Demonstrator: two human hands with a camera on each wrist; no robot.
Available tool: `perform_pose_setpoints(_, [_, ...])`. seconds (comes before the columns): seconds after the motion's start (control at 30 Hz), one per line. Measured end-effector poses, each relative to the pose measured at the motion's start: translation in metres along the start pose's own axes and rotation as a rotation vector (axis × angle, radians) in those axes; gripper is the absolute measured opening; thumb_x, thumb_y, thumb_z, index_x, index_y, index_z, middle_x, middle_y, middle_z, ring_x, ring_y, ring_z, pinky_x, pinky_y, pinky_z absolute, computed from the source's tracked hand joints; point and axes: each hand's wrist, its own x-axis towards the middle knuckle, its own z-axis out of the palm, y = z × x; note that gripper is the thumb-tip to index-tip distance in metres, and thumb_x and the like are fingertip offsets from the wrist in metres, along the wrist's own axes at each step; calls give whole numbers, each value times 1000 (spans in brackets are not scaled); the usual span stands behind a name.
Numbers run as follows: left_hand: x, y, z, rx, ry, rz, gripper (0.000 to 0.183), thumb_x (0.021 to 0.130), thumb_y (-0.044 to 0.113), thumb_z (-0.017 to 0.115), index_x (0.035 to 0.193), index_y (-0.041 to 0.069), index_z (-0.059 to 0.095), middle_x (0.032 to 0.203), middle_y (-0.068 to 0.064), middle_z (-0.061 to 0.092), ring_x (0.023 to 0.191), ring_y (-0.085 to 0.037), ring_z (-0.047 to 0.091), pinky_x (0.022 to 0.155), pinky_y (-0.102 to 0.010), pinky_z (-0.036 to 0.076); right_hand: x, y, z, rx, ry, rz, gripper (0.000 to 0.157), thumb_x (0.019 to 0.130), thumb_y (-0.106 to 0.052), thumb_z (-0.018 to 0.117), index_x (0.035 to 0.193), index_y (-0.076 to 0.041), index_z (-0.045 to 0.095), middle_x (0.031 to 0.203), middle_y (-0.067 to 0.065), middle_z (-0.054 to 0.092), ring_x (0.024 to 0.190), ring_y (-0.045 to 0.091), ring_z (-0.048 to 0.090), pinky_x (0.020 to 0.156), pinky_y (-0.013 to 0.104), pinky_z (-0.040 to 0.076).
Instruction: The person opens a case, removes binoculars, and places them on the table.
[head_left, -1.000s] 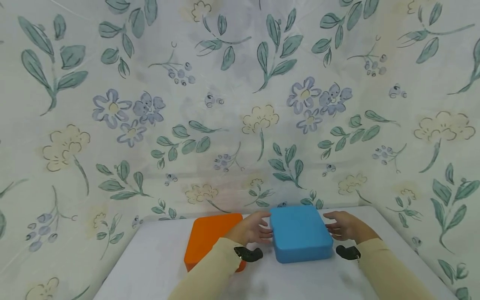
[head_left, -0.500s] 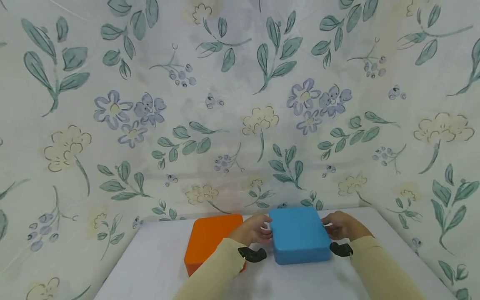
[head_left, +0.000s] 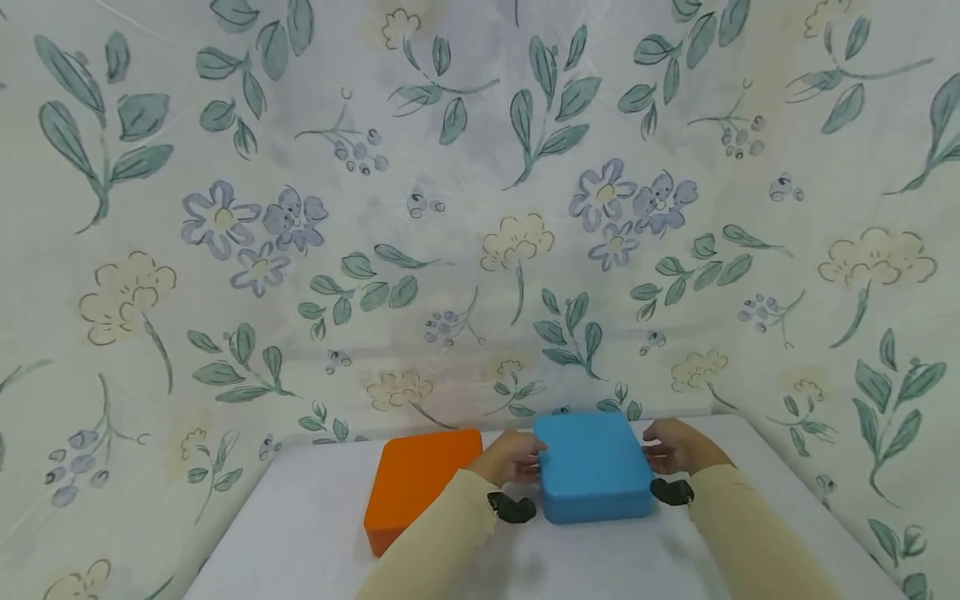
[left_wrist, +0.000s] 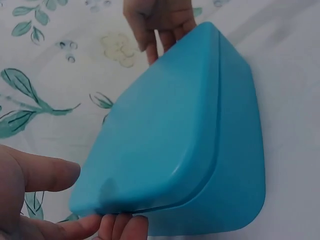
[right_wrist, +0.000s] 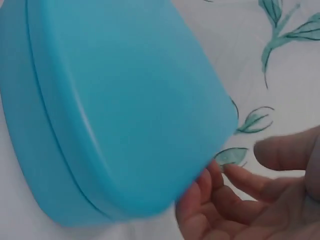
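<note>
A blue plastic box (head_left: 595, 462) with rounded corners lies on the white table between my hands. A seam below its top marks a lid (left_wrist: 150, 120). At its left side, my left hand (head_left: 512, 457) touches the seam with its fingertips (left_wrist: 132, 227), while the thumb stands apart above the lid's edge. My right hand (head_left: 681, 446) is on the opposite side, its fingertips (right_wrist: 202, 182) against the box wall and its thumb away from it. Part of those right fingers is hidden behind the box. An orange box (head_left: 420, 483) lies to the left, partly covered by my left arm.
The white table (head_left: 300, 517) reaches back to a wall covering (head_left: 480, 333) printed with leaves and flowers. Dark camera bands (head_left: 512, 507) sit on both wrists.
My right hand has come leftward to the blue box's side, closing the gap there. My left hand has shifted slightly right against it. The box has barely moved; the orange box stays put.
</note>
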Motion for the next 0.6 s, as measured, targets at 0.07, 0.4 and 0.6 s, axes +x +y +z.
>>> perform_pose_setpoints(0.07, [2,-1,2,-11,-11,0,47,90,5,65,127,-13,43,100,-25,58,88,-36,62,82,-48,55,2,-2,3,-14,32,-5,44,97,-4,39,135,16,31,114,31,48,89,32,56,76,35,53])
perform_pose_setpoints(0.4, [-3,-8,4,52,81,36,43,83,-8,67,120,-16,48,94,-17,59,81,-30,61,76,-43,57,16,-2,14,-196,30,-61,33,95,-2,43,122,18,46,96,25,56,84,29,60,70,33,55])
perform_pose_setpoints(0.6, [-3,-10,5,108,79,26,50,82,-7,71,123,-15,44,93,-17,58,78,-29,62,72,-40,58,10,-5,10,-274,-24,-60,37,91,-6,59,121,13,48,101,24,58,87,32,59,72,36,55])
